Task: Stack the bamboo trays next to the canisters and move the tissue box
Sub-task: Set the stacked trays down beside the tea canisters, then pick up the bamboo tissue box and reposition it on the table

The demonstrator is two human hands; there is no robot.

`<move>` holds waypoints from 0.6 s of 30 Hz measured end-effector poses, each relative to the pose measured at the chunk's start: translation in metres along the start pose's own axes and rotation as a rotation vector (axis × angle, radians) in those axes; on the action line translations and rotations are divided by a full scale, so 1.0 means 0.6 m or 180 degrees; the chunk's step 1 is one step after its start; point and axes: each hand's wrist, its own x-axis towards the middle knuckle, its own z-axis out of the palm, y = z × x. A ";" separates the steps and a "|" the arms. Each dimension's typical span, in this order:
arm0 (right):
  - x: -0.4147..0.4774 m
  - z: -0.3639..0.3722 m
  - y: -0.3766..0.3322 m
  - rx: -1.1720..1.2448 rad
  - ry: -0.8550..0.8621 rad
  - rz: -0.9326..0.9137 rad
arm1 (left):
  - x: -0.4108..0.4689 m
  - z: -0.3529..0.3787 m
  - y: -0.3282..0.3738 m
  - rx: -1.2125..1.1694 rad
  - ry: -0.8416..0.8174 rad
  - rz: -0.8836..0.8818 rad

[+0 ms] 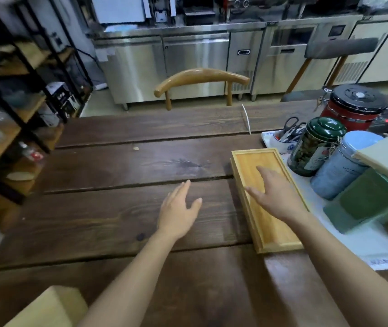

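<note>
Two bamboo trays [268, 201] seem to sit one on top of the other, because a second edge shows under the top one along its left side. The stack lies on the dark wooden worktop [117, 208], just beside the green canister [315, 147] and the blue canister [344, 164], half on a white cloth [358, 241]. A red canister [353, 107] stands further back.

The right hand [275, 194] hangs over the top tray with fingers spread, gripping nothing. The left hand [178, 208] is flat and loose over the bare worktop, also holding nothing.

The trays look stiff, light and smooth, so they may slide. The long side rims look like the best place to hold them.

A pale box corner [49, 308] pokes in at the bottom left; it might be the tissue box, but that is hard to tell. It looks light and easy to dent, so holding it by both sides seems safest.
</note>
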 end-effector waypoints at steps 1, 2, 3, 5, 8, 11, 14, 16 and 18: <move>-0.003 0.008 -0.030 -0.0022 -0.0001 -0.0117 | -0.011 -0.031 -0.018 0.0247 0.0130 0.0042; -0.007 0.017 -0.061 -0.0020 -0.0012 -0.0256 | -0.024 -0.061 -0.037 0.0467 0.0263 0.0062; -0.013 0.028 -0.093 0.0003 -0.0040 -0.0427 | -0.040 -0.091 -0.057 0.0671 0.0391 0.0065; -0.027 0.055 -0.159 0.0022 -0.0184 -0.0764 | -0.076 -0.149 -0.100 0.1001 0.0657 -0.0006; -0.060 0.098 -0.260 0.0098 -0.0552 -0.1086 | -0.143 -0.227 -0.162 0.1280 0.0921 -0.0358; -0.103 0.145 -0.352 0.0163 -0.0885 -0.1492 | -0.220 -0.285 -0.220 0.1382 0.0954 -0.0707; -0.156 0.186 -0.428 0.0379 -0.1207 -0.1710 | -0.303 -0.318 -0.267 0.1198 0.1071 -0.1067; -0.189 0.212 -0.463 0.0490 -0.1413 -0.1798 | -0.352 -0.326 -0.291 0.0868 0.1146 -0.1279; -0.218 0.237 -0.483 0.0608 -0.1630 -0.1727 | -0.390 -0.322 -0.310 0.0467 0.1194 -0.1437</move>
